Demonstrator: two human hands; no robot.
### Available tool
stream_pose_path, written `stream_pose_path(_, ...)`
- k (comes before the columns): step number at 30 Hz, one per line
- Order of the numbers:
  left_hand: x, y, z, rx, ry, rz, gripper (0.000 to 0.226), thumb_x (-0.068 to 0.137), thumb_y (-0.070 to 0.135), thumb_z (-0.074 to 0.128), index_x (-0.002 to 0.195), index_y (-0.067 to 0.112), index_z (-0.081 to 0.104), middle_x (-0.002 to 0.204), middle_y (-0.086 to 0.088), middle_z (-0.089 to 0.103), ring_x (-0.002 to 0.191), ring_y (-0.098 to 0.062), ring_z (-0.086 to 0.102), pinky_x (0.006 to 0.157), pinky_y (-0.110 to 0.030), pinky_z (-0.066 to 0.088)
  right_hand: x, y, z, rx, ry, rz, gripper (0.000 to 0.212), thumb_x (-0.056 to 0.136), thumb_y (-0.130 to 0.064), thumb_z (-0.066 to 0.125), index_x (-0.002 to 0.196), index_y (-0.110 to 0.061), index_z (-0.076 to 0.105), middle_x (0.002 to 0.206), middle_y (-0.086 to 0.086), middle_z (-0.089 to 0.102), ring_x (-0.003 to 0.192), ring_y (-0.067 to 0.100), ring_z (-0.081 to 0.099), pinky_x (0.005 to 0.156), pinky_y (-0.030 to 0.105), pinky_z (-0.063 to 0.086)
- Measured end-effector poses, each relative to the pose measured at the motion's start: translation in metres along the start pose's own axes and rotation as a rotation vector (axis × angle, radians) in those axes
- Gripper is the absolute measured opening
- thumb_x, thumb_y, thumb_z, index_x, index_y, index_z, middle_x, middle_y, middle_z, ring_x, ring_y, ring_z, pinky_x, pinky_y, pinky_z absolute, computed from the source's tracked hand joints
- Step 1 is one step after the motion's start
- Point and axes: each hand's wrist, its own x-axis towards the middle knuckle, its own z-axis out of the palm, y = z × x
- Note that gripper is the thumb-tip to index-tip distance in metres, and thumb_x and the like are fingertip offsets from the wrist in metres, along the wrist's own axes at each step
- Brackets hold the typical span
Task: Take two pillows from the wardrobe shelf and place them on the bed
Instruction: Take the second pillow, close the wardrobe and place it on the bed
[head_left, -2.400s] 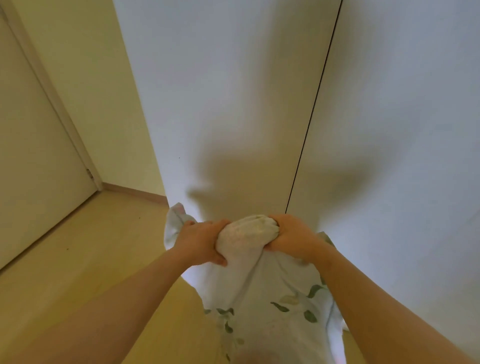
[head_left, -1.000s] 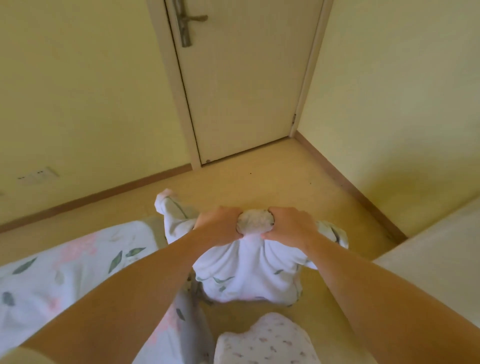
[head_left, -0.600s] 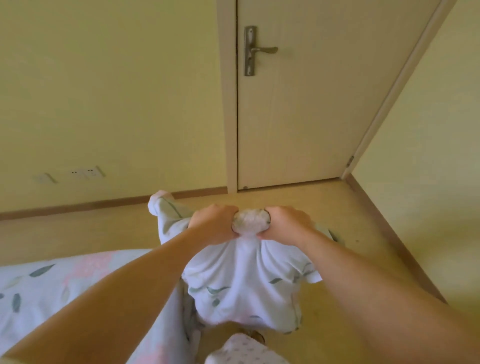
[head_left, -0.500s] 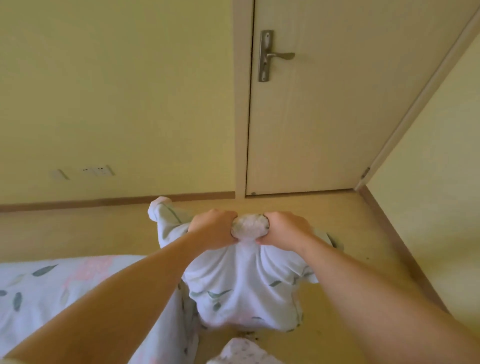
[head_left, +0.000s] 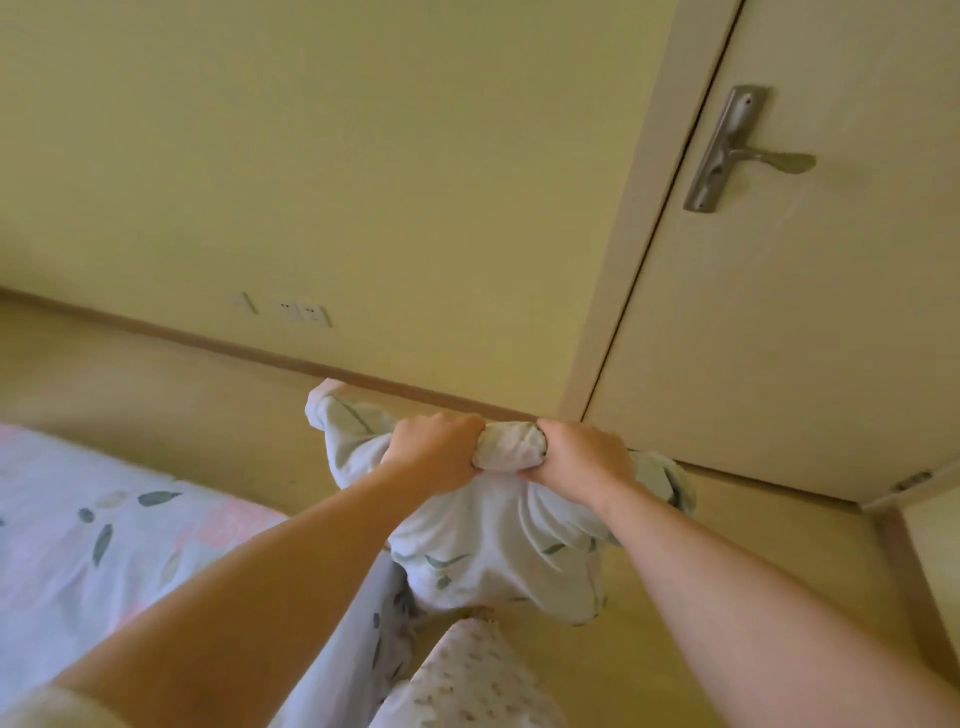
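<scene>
Both bare arms reach forward at waist height. The left hand (head_left: 434, 457) and the right hand (head_left: 582, 457) sit side by side, each grip clamped tight on the bunched top edge of a soft white pillow with a green leaf print (head_left: 498, 551). A knot of gathered cloth bulges between the two fists, and one corner of the pillowcase sticks out to the left. The pillow hangs free from the hands, above the pale wooden floor (head_left: 156, 395), just beside the bed's near edge and not resting on it. The bed with its white sheet of grey leaves and pink blotches (head_left: 78, 525) lies at the lower left. Behind stands a yellow wall (head_left: 337, 156) with a brown skirting board, and to the right a cream door (head_left: 810, 312) with a metal lever handle (head_left: 737, 153).
</scene>
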Motion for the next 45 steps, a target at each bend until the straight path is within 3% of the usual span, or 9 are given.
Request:
stream_pose_path(11,0.135,-0.104,-0.027,-0.157,-0.021,-0.255,0.036,0.080,0.048,0.055,0.110,0.027,0.054,0.111,-0.002,0.067,0.101,-0.029,0.063,0.077,-0.037,0.049,0.199,-0.046,-0.042,-0.108,-0.180,-0.190,0.035,0.078,-0.045,0.060,0.108,-0.028,0.061,0.117,0.002,0.067,0.110,0.026,0.060,0.086,0.034,0.045)
stream_pose_path(15,0.175,-0.138,-0.049,-0.210,-0.031,-0.320,0.031,0.081,0.047,0.055,0.102,0.023,0.054,0.108,-0.002,0.067,0.099,-0.029,0.063,0.075,-0.036,0.047,0.263,-0.064,-0.057,-0.120,-0.197,-0.269,0.031,0.077,-0.044,0.061,0.104,-0.029,0.062,0.113,0.000,0.069,0.105,0.026,0.062,0.082,0.032,0.045)
stream_pose_path(22,0.214,-0.199,-0.056,-0.253,-0.047,-0.473,0.032,0.082,0.047,0.053,0.105,0.025,0.056,0.106,-0.001,0.067,0.096,-0.027,0.063,0.081,-0.040,0.053,0.350,-0.107,-0.054,-0.138,-0.268,-0.422,0.030,0.079,-0.046,0.058,0.102,-0.027,0.061,0.109,0.000,0.069,0.101,0.026,0.063,0.074,0.030,0.041)
stream_pose_path(28,0.250,-0.259,-0.070,-0.261,-0.038,-0.621,0.026,0.084,0.045,0.054,0.100,0.024,0.056,0.104,0.001,0.066,0.096,-0.023,0.062,0.072,-0.034,0.046,0.435,-0.155,-0.047,-0.130,-0.337,-0.574,0.030,0.080,-0.045,0.058,0.104,-0.029,0.060,0.110,-0.002,0.068,0.104,0.024,0.061,0.084,0.034,0.039)
stream_pose_path(31,0.263,-0.287,-0.074,-0.249,-0.048,-0.700,0.026,0.085,0.046,0.053,0.099,0.024,0.056,0.102,0.000,0.067,0.093,-0.023,0.062,0.069,-0.031,0.043,0.474,-0.180,-0.043,-0.142,-0.395,-0.662,0.027,0.079,-0.045,0.058,0.102,-0.030,0.059,0.108,-0.002,0.069,0.101,0.024,0.062,0.082,0.033,0.038)
stream_pose_path(33,0.267,-0.308,-0.077,-0.251,-0.056,-0.762,0.027,0.084,0.046,0.053,0.099,0.025,0.057,0.102,0.000,0.067,0.092,-0.023,0.063,0.074,-0.033,0.050,0.495,-0.201,-0.040,-0.146,-0.429,-0.718,0.028,0.080,-0.045,0.057,0.104,-0.031,0.060,0.108,-0.002,0.069,0.101,0.024,0.062,0.081,0.033,0.038)
stream_pose_path(36,0.267,-0.339,-0.080,-0.293,-0.053,-0.864,0.027,0.084,0.047,0.054,0.099,0.025,0.056,0.102,0.000,0.067,0.093,-0.023,0.063,0.078,-0.036,0.052,0.521,-0.239,-0.033,-0.167,-0.467,-0.788,0.029,0.081,-0.045,0.054,0.106,-0.031,0.060,0.111,-0.001,0.068,0.104,0.024,0.061,0.091,0.038,0.039)
stream_pose_path(45,0.223,-0.443,-0.068,-0.370,0.041,-1.111,0.027,0.083,0.047,0.055,0.097,0.024,0.056,0.098,0.000,0.068,0.087,-0.023,0.065,0.075,-0.035,0.051,0.551,-0.377,0.013,-0.371,-0.483,-0.947,0.028,0.088,-0.040,0.044,0.108,-0.030,0.061,0.108,-0.003,0.068,0.103,0.021,0.059,0.093,0.037,0.030)
